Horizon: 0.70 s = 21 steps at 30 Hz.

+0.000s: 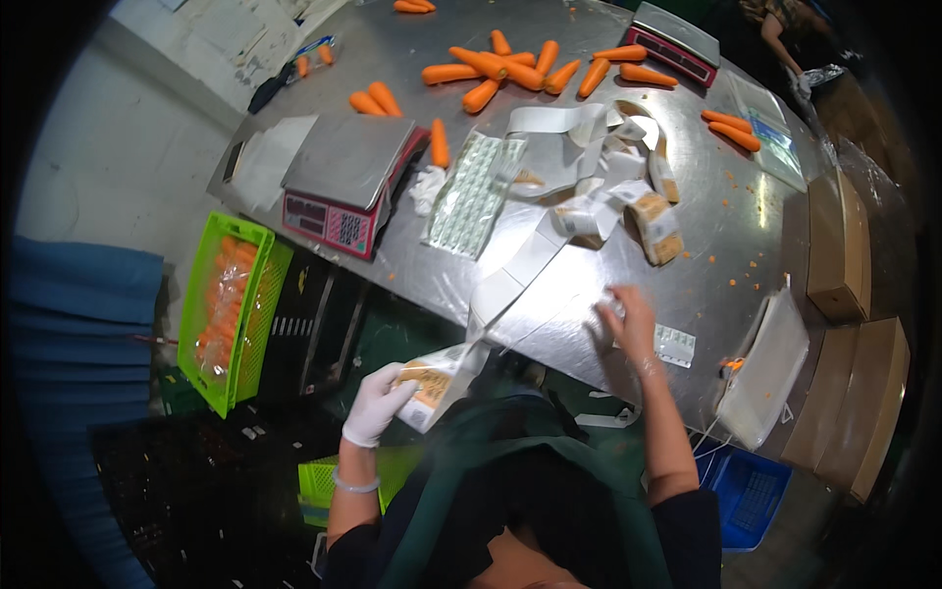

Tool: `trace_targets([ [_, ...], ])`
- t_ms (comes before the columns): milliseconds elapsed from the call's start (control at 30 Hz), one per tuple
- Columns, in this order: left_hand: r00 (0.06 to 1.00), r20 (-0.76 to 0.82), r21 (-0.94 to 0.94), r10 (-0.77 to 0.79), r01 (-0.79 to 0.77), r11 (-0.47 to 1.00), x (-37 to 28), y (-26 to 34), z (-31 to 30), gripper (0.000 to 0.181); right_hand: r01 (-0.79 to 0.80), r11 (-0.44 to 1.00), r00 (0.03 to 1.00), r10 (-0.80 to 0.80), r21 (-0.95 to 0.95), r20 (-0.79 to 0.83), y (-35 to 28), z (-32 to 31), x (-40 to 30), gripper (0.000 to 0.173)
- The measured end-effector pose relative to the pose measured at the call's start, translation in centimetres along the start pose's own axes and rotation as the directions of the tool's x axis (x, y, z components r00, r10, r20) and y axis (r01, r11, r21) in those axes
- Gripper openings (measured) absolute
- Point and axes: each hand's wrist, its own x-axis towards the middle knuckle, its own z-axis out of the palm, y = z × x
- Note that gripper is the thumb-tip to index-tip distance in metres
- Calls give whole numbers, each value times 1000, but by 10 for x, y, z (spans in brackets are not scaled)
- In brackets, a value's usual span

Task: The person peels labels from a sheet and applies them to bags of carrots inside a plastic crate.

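My left hand (377,403), in a white glove, grips a strip of printed labels (429,390) just off the table's near edge. The strip's pale backing runs up onto the metal table (412,272) to a tangled heap of label tape (589,177). Over the table, my bare right hand (628,318) is slightly blurred, fingers bent; whether something thin is between them cannot be told. Beside its wrist lies a small sheet of green-and-white stickers (674,344). A larger sticker pack in clear plastic (477,195) lies left of the heap.
A weighing scale (349,162) stands left, another (677,40) at the far side. Loose carrots (508,70) lie across the back. A green crate (228,316) holds bagged carrots. Clear bags (765,368) and cardboard boxes (839,250) are right; a blue crate (747,493) sits below. Another person's arm (780,44) shows top right.
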Motion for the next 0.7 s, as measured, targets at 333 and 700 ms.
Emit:
trace_targets([
  [333,918,387,478,85,-279,833,-38,-55,-34,17,-451,-263,860,129,853,494,-123,149,-50,49],
  [700,612,791,-67,-25,127,990,-30,-102,-43,57,-386,133,867,-286,913,408,-227,122,-122,37],
])
